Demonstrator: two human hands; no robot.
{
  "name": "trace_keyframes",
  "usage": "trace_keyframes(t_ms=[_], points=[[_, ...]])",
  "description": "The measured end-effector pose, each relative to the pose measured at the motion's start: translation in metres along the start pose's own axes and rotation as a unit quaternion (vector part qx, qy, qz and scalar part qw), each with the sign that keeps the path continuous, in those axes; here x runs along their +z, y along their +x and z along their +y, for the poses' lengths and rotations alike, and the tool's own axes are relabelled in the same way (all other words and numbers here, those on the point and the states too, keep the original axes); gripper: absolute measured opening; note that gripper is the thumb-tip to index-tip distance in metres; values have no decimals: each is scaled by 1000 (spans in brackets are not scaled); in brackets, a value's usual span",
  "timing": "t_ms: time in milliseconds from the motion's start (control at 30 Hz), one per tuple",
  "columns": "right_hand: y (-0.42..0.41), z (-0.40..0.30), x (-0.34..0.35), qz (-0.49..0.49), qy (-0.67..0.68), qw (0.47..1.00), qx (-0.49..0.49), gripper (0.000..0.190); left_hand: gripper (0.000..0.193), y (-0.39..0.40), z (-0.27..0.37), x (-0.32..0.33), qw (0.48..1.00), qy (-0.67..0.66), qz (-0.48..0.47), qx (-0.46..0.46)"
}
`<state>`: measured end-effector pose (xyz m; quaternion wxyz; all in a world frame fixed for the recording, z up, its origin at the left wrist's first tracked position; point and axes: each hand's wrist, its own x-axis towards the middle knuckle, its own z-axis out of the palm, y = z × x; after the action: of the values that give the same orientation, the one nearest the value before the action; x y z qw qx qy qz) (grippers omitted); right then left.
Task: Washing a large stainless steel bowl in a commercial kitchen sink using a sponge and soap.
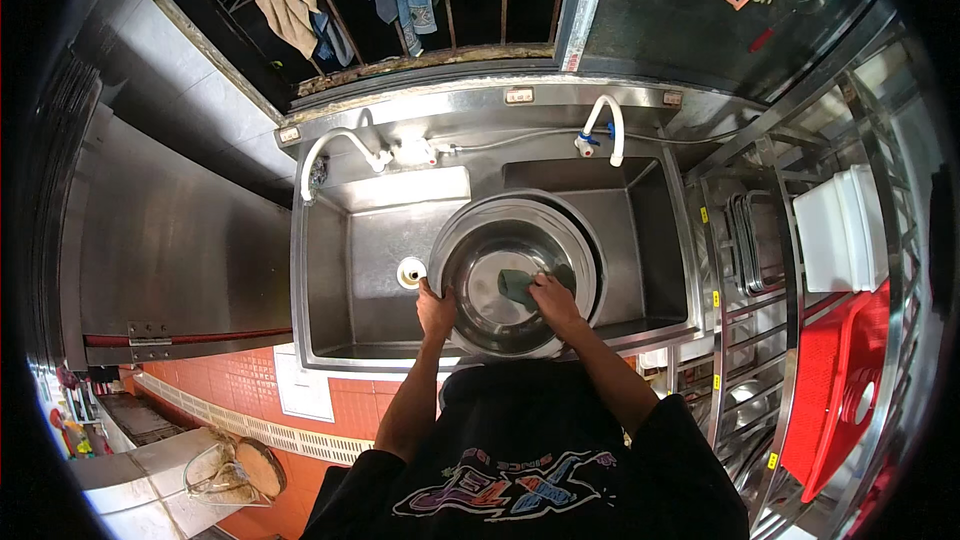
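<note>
A large round stainless steel basin [480, 240] rests over the divider of a double-bowl steel sink [375, 240], and another rim shows beneath it. My left hand [436, 309] grips its left edge, thumb on the outside. Inside the basin, my right hand [553, 300] holds a green scouring pad or cloth [516, 286] against the inner wall; which of the two cannot be told. A white drain fitting [411, 273] sits in the left bowl, close to my left hand.
White curved taps rise behind the left bowl [330, 139] and right bowl [604, 120]. A metal rack [712, 300] on the right carries trays, white tubs [840, 229] and a red plastic basket [832, 390]. Left stands a steel panel [187, 240]. Cloths [289, 0] hang at the barred window.
</note>
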<state>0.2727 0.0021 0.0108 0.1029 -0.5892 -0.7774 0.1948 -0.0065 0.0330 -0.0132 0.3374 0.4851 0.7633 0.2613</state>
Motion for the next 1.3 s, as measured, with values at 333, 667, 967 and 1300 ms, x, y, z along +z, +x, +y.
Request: trace_keyframes(t_ms=[333,667,967,1300], points=[[26,9,-13,-221,-75,959,-162,36,59,-2,-3,1,998,-9,48,31],[63,31,5,-158,-116,975,-106,29,71,-6,14,-4,999,27,41,10],[105,-2,39,104,84,990,52,23,72,-3,16,-3,999,26,19,-14],[109,-65,79,52,115,992,-6,19,72,-11,21,-9,996,62,36,-46]])
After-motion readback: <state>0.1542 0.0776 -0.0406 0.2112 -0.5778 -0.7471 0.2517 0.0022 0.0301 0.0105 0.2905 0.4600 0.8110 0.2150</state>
